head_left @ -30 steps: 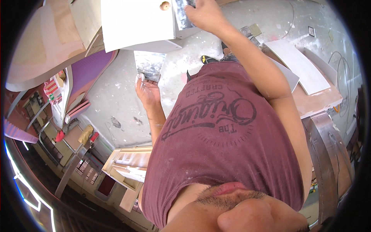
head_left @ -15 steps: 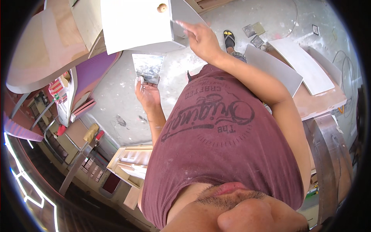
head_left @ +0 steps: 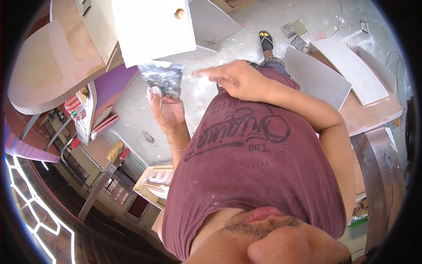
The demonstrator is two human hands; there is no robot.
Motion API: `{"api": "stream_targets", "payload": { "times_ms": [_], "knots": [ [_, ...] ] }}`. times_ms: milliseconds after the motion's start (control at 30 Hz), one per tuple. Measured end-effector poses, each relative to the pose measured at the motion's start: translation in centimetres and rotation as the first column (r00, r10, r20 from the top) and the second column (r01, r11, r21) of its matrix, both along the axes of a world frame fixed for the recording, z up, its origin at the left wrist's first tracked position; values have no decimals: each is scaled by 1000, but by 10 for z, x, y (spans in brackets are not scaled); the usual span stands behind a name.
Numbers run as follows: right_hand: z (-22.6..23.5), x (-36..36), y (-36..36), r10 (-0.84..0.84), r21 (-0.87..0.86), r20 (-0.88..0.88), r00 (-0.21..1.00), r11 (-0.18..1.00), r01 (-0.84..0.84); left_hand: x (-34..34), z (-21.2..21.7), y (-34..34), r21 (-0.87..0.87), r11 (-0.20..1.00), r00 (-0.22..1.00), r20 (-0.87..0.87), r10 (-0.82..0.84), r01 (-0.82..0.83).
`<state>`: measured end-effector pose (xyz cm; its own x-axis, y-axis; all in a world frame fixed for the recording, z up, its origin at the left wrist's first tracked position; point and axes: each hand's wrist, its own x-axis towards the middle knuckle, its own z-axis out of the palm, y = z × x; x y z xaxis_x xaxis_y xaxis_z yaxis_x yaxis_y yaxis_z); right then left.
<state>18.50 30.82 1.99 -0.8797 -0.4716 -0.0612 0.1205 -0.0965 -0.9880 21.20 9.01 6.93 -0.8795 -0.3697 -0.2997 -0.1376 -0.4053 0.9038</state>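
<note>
My left hand (head_left: 168, 110) is closed on the lower edge of a grey sheet of sandpaper (head_left: 163, 81) smeared with white dust, thumb on the near face. White powder coats the thumb tip. The sheet is tilted and its top edge is blurred, just below a white cabinet front (head_left: 151, 33) with a round wooden knob (head_left: 179, 14). My right hand (head_left: 239, 79) hovers right of the sheet, apart from it. Its fingers stretch left toward the sheet, slightly blurred, with nothing in them.
Pale panels (head_left: 351, 70) lean and lie at the right on a board. Several small dark squares (head_left: 299, 42) lie on the dusty floor at the top right. A curved wooden piece (head_left: 57, 66) stands at the left. A wooden frame (head_left: 154, 182) is low beside my left arm.
My right hand has come down and away from the white cabinet's edge, its fingers now pointing at the sandpaper. My left hand has tilted the sandpaper sheet.
</note>
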Motion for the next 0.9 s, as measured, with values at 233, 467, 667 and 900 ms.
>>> {"api": "stream_targets", "payload": {
  "times_ms": [233,467,667,900],
  "knots": [
    [-83,-71,-4,-505,-80,312,805,830,552,-6,20,-32,212,977,993,-110,37,-13],
    [-142,-106,-59,-80,-639,597,798,554,534,-3,9,-21,147,985,996,-3,-86,86],
    [-149,-72,-91,21,-630,637,770,590,505,3,6,-29,147,989,1000,27,2,-6],
    [-139,-36,-103,-7,-516,510,860,798,313,2,3,-22,210,977,999,-2,-47,47]
  ]
}}
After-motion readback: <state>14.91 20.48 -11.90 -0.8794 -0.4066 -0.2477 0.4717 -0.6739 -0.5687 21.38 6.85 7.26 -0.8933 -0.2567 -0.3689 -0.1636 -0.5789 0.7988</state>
